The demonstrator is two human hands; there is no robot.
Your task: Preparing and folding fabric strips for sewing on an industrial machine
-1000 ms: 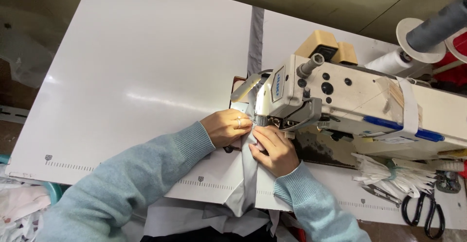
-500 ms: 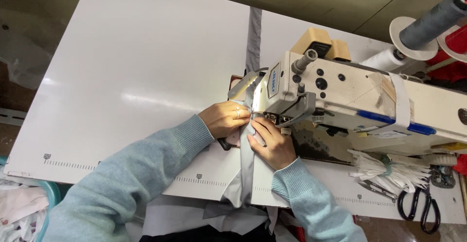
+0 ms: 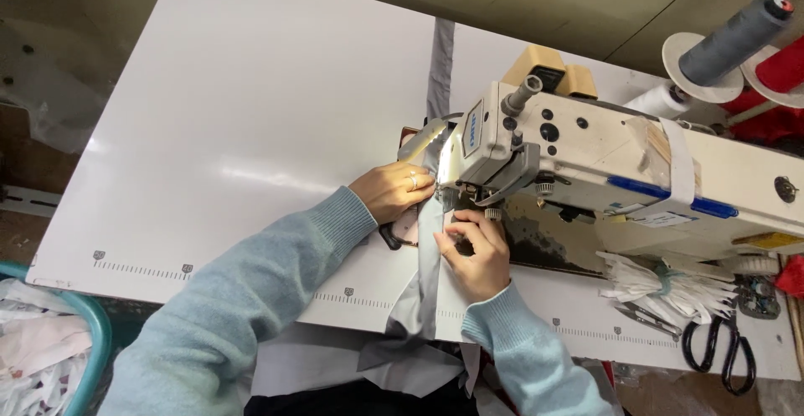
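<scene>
— Since half a second ago? Hands look unchanged at the needle; view has drifted slightly, nothing else.

— Left to right, then. Blue basket (image 3: pixel 84 332) rim at the table (image 3: pixel 251 115) edge, scraps inside. Left hand (image 3: pixel 392 190)?

— Fingers pressed together, flat on the grey strip (image 3: pixel 423 274), just left of the presser foot.

— Strip's place?

— Runs from the lap up between both hands, under the foot, out behind the machine (image 3: pixel 603 165).

— Right hand (image 3: pixel 473 249)?

— Fingertips pinching the strip's right edge, just below the foot.

— Labels?

— Small blue rectangle on the machine's head; a blue band and a yellow tag further right. Grey cone (image 3: pixel 737 35) and red cone (image 3: pixel 783 64) behind. Black scissors (image 3: pixel 720 349) at far right.
</scene>
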